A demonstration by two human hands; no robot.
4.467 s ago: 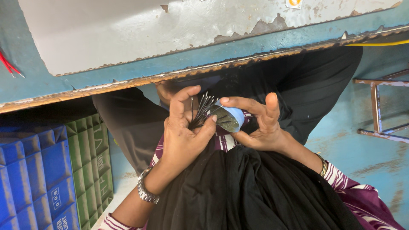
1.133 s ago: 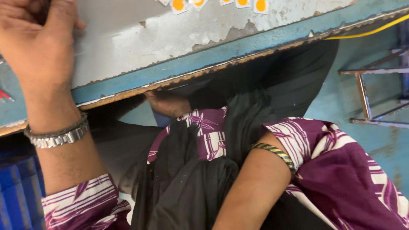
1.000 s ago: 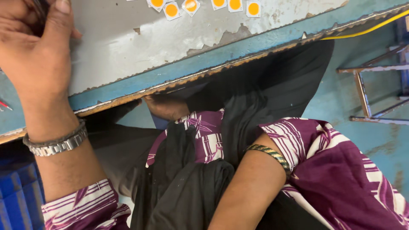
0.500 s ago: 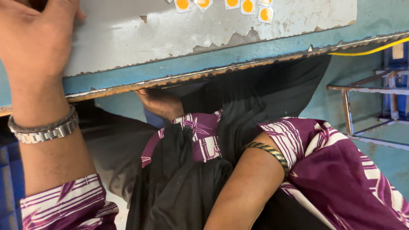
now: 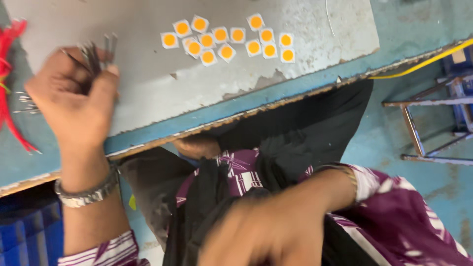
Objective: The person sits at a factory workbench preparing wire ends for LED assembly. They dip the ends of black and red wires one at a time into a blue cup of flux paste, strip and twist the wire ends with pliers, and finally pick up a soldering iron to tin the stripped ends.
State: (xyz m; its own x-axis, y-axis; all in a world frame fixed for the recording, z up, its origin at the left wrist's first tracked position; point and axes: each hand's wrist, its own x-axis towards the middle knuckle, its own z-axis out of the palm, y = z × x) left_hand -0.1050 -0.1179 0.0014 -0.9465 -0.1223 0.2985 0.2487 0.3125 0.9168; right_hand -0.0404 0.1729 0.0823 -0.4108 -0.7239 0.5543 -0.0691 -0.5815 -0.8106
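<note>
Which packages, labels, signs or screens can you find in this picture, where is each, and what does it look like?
No screens or signs show.
Sticker: small yellow patch, below the table edge by the dark cloth; blurred.
Crates: blue plastic, lower left under the table.
Square chips: white with orange discs, clustered on the grey sheet; not labels.

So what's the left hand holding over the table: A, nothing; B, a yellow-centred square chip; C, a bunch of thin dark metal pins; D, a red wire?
C: the left hand grips a bunch of thin dark pins, apart from the square chips.
</note>
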